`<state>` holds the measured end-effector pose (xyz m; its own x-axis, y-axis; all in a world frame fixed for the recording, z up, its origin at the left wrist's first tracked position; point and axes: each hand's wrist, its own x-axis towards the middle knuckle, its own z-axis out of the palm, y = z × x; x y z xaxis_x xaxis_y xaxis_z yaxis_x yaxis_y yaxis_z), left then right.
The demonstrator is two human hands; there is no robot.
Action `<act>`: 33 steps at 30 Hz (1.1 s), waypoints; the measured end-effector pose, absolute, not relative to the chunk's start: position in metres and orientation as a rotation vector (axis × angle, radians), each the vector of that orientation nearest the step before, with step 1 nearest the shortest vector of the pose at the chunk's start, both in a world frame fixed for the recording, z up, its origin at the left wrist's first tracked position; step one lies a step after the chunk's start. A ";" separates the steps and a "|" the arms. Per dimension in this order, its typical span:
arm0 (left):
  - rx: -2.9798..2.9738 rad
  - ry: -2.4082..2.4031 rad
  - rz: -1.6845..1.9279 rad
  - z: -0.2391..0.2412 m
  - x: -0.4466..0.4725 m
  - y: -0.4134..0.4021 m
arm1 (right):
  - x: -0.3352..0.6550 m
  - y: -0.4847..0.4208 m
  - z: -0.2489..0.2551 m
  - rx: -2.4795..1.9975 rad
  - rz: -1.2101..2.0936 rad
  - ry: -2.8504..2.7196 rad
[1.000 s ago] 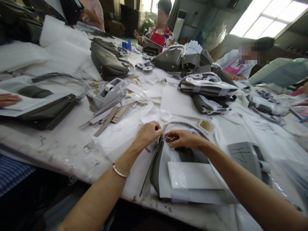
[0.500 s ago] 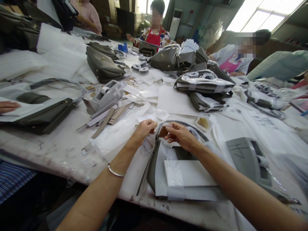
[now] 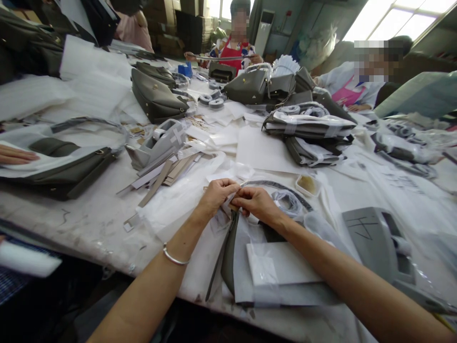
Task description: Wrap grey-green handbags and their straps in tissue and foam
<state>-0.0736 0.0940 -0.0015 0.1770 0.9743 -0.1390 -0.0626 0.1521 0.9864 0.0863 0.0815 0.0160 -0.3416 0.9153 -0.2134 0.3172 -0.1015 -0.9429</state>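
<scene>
My left hand (image 3: 218, 194) is closed in a pinch just above the near end of an olive-grey handbag (image 3: 228, 264); what its fingertips hold is hidden. Pressed up against it, my right hand (image 3: 256, 204) pinches a small brown piece (image 3: 233, 206), mostly covered by the fingers. The handbag lies on the table with white paper over its side and a white pad (image 3: 285, 263) taped on top. Its wrapped handle (image 3: 282, 185) arches behind my right hand. A narrow dark strap (image 3: 217, 264) hangs beside the bag's left end.
A tape dispenser (image 3: 371, 238) stands at right, another tape dispenser (image 3: 157, 143) at upper left. Card strips (image 3: 174, 171) lie left of my hands. A small tub (image 3: 306, 184) sits behind the bag. Stacked handbags (image 3: 309, 125) stand further back. A co-worker's hand (image 3: 16, 155) rests on another bag.
My hands have come together, and the brown piece, plainly seen before, is now mostly covered by my fingers. A white roll-like object has appeared at the lower left edge.
</scene>
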 end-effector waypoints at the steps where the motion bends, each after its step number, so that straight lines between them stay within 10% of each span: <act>1: 1.183 1.107 1.031 0.001 -0.074 0.092 | 0.085 0.082 0.016 -1.371 1.470 -1.615; 33: 1.629 1.168 0.760 0.024 -0.110 0.091 | 0.094 0.088 0.011 -1.306 1.599 -1.483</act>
